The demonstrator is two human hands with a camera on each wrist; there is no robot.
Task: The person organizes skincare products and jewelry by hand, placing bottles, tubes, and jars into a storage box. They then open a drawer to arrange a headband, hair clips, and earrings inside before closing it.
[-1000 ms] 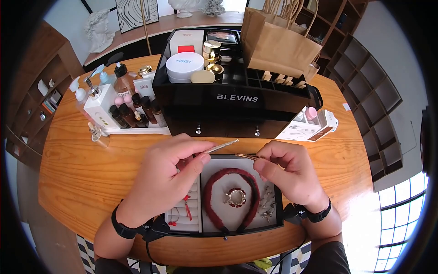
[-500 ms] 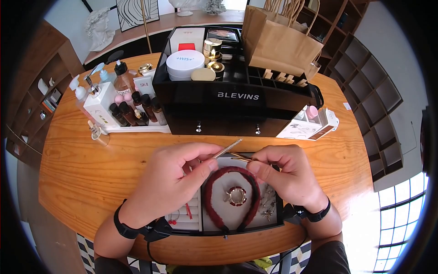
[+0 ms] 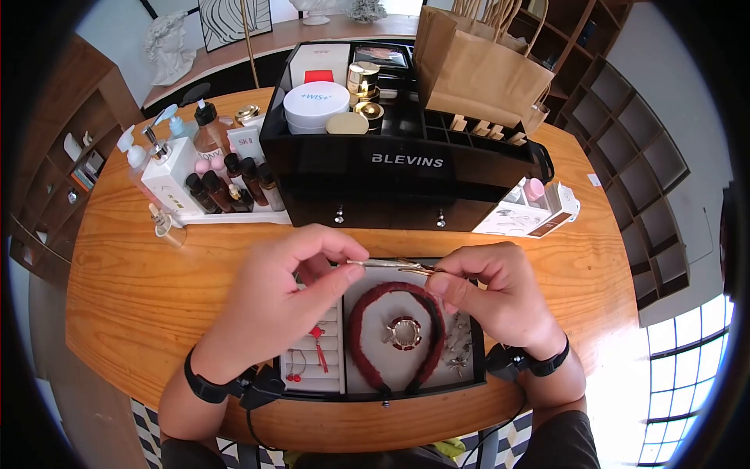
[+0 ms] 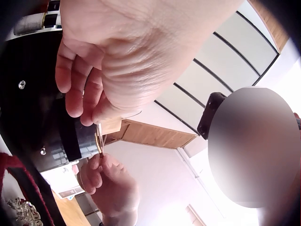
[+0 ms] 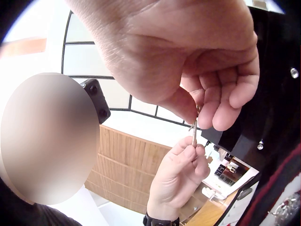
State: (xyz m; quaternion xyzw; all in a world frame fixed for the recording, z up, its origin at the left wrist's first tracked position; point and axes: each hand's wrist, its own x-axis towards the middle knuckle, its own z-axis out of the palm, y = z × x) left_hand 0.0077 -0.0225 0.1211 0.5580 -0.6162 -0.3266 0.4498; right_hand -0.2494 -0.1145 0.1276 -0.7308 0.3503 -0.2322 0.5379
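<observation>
My left hand pinches one end of a slim silvery hair clip between thumb and fingers. Opposite it, my right hand grips gold-toned clips, whose tips meet or overlap the silvery one above the drawer. In the left wrist view the pieces stand between the two hands, and the right wrist view shows the silvery piece reaching the right fingertips. Below lies an open drawer with a dark red headband around a round jewelled claw clip.
Behind the drawer stands a black cosmetics case with jars on top. Paper bags are at its right, bottles in a white tray at its left. Red earrings and small silvery jewellery lie in the drawer.
The silvery clip has swung from slanting upward to nearly level, and its free end now lies at the gold-toned clips. My left hand has shifted slightly; the right has barely moved.
</observation>
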